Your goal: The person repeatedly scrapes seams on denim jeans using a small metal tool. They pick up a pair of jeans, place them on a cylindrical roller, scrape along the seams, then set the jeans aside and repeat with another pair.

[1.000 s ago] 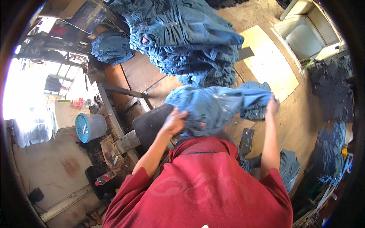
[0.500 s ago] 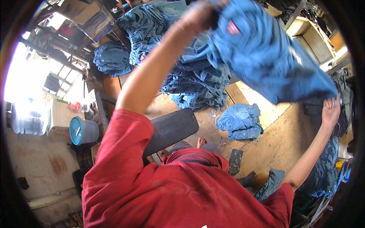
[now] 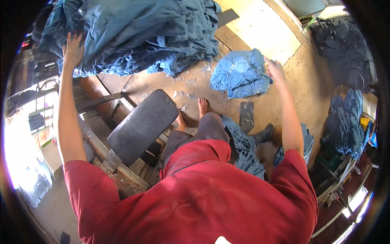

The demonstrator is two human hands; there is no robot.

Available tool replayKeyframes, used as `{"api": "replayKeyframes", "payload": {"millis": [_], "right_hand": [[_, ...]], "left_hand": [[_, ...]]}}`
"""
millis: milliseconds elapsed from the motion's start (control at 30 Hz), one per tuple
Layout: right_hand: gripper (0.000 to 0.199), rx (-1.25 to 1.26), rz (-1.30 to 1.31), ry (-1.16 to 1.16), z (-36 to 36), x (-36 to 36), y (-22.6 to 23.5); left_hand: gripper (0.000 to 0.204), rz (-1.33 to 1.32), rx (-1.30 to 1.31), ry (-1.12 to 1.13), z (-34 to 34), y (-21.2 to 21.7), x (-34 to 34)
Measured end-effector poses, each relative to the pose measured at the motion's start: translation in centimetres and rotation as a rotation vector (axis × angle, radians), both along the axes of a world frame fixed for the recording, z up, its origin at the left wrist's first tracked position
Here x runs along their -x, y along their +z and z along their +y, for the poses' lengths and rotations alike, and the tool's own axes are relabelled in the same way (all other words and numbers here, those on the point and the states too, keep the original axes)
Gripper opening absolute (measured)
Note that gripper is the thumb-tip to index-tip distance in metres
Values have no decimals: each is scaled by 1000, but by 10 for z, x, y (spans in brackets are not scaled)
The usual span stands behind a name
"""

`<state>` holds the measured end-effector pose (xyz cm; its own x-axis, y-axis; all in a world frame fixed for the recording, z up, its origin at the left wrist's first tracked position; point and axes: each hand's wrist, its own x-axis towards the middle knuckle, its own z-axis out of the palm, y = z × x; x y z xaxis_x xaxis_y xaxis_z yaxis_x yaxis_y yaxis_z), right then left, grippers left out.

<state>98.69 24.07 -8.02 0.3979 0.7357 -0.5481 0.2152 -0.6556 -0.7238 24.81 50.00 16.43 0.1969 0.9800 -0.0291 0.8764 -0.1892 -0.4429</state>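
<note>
At the upper left, my left hand point(image 3: 73, 51) rests with spread fingers against the side of a large pile of blue denim garments point(image 3: 178, 32). The uppermost garment point(image 3: 122, 28) lies loosely across that pile in broad folds. My right hand point(image 3: 274, 70) is blurred by motion, just right of a crumpled light-blue garment point(image 3: 237, 75) on the floor. Whether its fingers hold anything does not show. From this view I cannot tell if it touches that garment.
A black padded bench point(image 3: 142, 126) stands left of my legs. Dark cloth pieces point(image 3: 343, 55) lie at the far right, above a blue garment heap point(image 3: 345, 122). Another blue garment point(image 3: 243, 152) lies beside my right leg. Lint point(image 3: 191, 81) dots the wooden floor.
The blue garment stretched between my raised hands has left my right hand; a garment now drapes over the pile. My right hand has come down and inward, and my left hand has moved left.
</note>
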Motion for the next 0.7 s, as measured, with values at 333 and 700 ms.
{"api": "replayKeyframes", "payload": {"millis": [333,700], "right_hand": [[62,88,-922,757,-76,140,-194],[51,-275,-642,217,-83,113,-231]], "left_hand": [[60,240,-99,-96,23,-32,75],[70,-561,-382,-79,-82,53,-35]]}}
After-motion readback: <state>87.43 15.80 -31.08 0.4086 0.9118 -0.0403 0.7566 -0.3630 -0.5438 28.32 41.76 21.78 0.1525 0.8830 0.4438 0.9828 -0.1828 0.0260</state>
